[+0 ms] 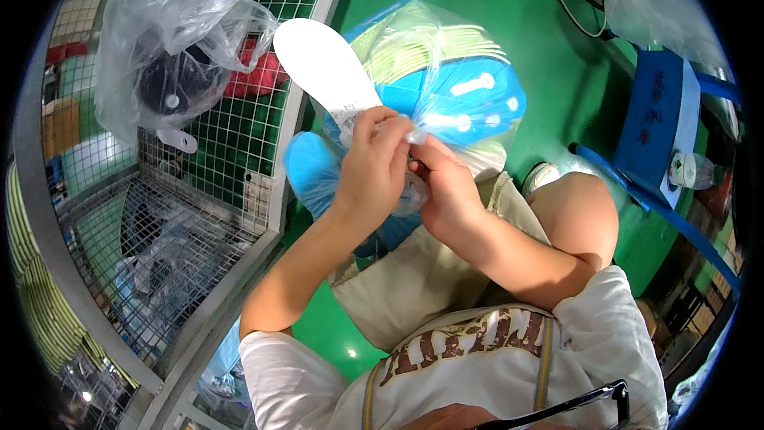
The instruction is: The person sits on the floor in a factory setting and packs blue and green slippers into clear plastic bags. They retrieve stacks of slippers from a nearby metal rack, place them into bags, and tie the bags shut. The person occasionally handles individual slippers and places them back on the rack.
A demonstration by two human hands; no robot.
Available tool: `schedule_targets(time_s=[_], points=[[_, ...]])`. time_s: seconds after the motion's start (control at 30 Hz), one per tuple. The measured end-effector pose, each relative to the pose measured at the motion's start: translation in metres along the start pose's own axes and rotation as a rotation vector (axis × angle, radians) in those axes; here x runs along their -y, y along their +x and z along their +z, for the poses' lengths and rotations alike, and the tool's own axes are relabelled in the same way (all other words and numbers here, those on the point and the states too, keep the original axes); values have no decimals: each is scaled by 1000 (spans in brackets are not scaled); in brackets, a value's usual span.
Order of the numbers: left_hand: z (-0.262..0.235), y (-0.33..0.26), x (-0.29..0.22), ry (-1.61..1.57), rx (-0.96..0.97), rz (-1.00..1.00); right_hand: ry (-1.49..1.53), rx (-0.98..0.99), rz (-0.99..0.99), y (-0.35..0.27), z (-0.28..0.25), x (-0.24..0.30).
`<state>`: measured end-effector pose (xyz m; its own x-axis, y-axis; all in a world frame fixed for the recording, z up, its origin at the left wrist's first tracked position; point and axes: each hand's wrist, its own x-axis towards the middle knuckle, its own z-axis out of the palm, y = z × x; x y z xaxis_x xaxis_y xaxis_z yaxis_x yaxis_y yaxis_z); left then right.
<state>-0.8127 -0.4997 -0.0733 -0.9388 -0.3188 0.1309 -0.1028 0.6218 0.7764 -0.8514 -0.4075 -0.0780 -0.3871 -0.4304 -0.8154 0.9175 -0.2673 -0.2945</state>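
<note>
A clear plastic bag (pixel 434 40) full of stacked shoe insoles sits in front of my knees. Blue insoles (pixel 469 95) with white marks and light green insoles (pixel 398 56) show through its film. My left hand (pixel 374 161) is closed, pinching the gathered film at the bag's near side. Close beside it, my right hand (pixel 450 187) grips the same gathered neck, the fingertips of both hands almost meeting. A white insole-shaped piece (pixel 322 60) sticks out beyond my left fingers; whether they hold it too, I cannot tell. Another blue insole end (pixel 309 163) lies left of my left wrist.
On the left stands a metal wire-mesh rack (pixel 239 139) with plastic bags (pixel 171 24) and a red item (pixel 256 72) on it. A blue stool (pixel 656 119) and a plastic bottle (pixel 692 170) are at the right. The floor (pixel 549 56) is green.
</note>
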Motion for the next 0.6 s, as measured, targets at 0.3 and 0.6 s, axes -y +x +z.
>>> schedule_targets(time_s=[0.3, 0.6], points=[[-12, 5, 11, -750, 88, -651, 49, 13, 54, -5, 2, 4], [-7, 4, -1, -820, 44, -721, -120, 61, -108, -3, -6, 5]])
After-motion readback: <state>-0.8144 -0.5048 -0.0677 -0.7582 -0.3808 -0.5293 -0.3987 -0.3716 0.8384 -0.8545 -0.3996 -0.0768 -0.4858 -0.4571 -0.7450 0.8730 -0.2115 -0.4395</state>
